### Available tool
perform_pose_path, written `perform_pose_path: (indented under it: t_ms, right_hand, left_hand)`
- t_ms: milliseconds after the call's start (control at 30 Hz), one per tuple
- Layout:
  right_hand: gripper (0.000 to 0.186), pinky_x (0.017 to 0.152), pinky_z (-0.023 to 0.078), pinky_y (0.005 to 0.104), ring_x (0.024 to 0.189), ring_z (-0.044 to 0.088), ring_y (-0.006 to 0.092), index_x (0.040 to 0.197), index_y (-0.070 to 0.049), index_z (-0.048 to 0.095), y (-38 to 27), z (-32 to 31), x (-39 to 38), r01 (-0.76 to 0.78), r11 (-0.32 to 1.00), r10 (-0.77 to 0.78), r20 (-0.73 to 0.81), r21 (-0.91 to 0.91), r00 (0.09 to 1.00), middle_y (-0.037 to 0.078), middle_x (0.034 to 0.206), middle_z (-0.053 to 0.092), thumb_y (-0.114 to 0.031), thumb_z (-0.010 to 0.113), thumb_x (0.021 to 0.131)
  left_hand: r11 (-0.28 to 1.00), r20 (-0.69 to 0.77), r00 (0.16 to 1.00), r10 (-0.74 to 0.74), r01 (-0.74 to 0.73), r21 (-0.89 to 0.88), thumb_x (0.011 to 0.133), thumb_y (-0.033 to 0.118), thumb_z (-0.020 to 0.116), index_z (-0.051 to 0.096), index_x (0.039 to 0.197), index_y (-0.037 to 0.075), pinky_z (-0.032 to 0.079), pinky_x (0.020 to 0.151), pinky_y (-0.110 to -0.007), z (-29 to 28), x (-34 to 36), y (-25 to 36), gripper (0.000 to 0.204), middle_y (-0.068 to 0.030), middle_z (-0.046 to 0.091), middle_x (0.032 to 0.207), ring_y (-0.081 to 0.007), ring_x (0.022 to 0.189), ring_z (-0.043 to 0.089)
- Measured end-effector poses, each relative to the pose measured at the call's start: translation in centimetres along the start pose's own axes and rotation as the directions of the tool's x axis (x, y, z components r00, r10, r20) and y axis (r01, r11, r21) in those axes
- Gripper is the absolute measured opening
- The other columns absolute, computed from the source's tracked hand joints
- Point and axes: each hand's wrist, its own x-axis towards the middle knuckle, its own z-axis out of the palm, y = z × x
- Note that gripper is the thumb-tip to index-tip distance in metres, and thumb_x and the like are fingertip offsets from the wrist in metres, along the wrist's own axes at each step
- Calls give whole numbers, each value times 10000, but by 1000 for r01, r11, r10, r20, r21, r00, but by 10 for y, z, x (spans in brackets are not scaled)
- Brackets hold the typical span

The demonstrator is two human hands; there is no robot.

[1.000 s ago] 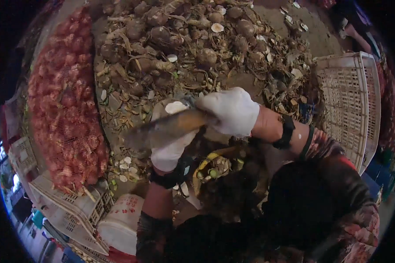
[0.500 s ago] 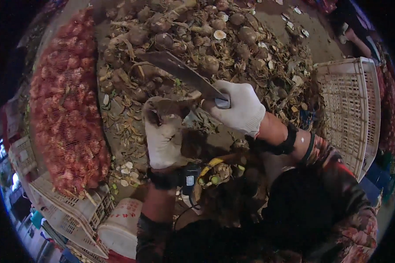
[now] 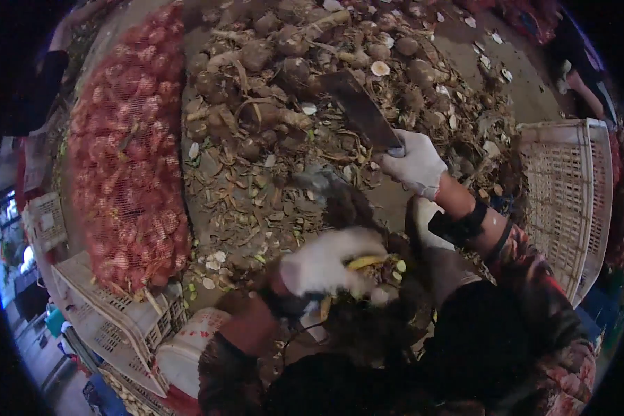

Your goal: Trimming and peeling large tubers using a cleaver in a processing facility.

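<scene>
My right hand (image 3: 417, 163), in a white glove, grips the handle of a broad dark-bladed cleaver (image 3: 359, 111). Its blade points up and to the left over a heap of brown, rooty taro-like corms (image 3: 256, 57). Lower down, my gloved left hand (image 3: 329, 263) is smeared by motion, so its fingers do not show clearly. It is over the near side of a container with a yellow rim (image 3: 367, 261), which holds trimmed pieces with pale and green cut ends. Peelings and trimmings (image 3: 256, 197) lie on the ground between the hands and the heap.
A long red mesh sack (image 3: 132, 159) full of brownish-red produce lies at left. Pale plastic crates (image 3: 111, 298) and a white bucket (image 3: 187, 357) stand at lower left. Another white crate (image 3: 555, 194) is at right. Parts of other people (image 3: 41, 90) appear at the upper edges.
My left hand has moved down and right, from beside the blade to the yellow-rimmed container. My right hand has shifted right with the cleaver, whose blade now points more steeply upward. The view has shifted slightly.
</scene>
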Motion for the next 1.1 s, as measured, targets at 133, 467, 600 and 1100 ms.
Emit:
perform_pose_path:
  t_ms: [133,467,600,1100]
  right_hand:
    - [179,456,387,213,497,457,41,831,-27,549,19,2,-10,-51,993,56,-48,104,997,-23,593,514,-167,600,732]
    - [270,579,430,227,619,492,56,873,-6,570,5,15,-11,-11,998,9,27,67,1000,-7,673,559,-224,640,732]
    - [345,586,432,239,625,493,67,937,-12,578,-18,32,-15,-110,966,83,123,236,989,15,713,585,-277,656,730]
    - [287,569,470,312,586,586,186,913,-68,574,-36,18,-27,207,954,-204,38,-216,978,109,652,583,-248,642,700]
  left_hand:
    - [873,-825,566,18,393,288,685,188,649,568,1042,36,416,844,-313,-84,2,-51,396,-152,581,1033,-250,978,550]
    - [887,-837,446,-317,451,-96,712,235,611,456,1190,7,387,883,-331,-80,-1,-136,552,-226,529,1106,-300,1038,512]
    - [968,-795,554,-248,121,-218,795,140,515,454,1161,-55,388,858,-288,-33,7,-59,419,-176,549,1068,-212,980,521]
    - [828,-739,574,-353,-176,-532,654,-51,659,380,1190,41,453,836,-327,-9,9,-20,611,-137,543,1045,-213,923,550]
